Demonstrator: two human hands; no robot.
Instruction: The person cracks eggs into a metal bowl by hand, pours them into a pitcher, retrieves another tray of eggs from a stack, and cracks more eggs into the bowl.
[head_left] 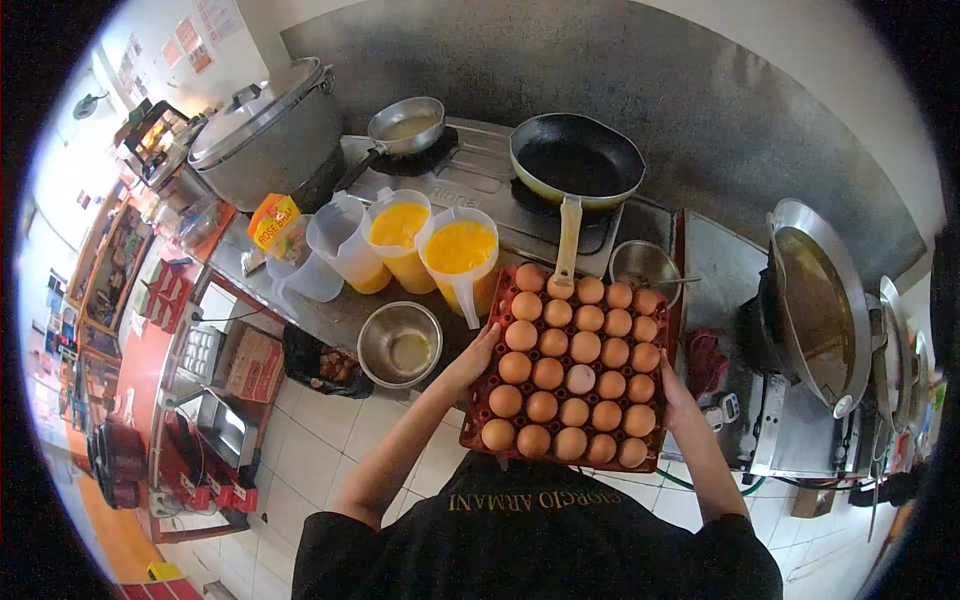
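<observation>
A red egg tray (473, 428) filled with rows of brown eggs (585, 347) is held in front of my chest. My left hand (478, 358) grips its left edge, and my right hand (680, 397) has hold of the right edge; the fingers beneath are mostly hidden. Close to the left hand stand plastic jugs: one (460, 250) and another (400, 228) show yellow beaten egg, and a third (345, 240) is beside them. A metal bowl (400, 345) sits at the counter's front. Just past the tray's far edge reaches the handle of a black frying pan (577, 160).
A small pan (408, 125) and the frying pan rest on the gas stove (480, 175). At left are a large lidded pot (270, 130) and a black-lined bin (335, 365). To the right, a wide wok (815, 310) holds brownish liquid, near a dark red cloth (708, 360).
</observation>
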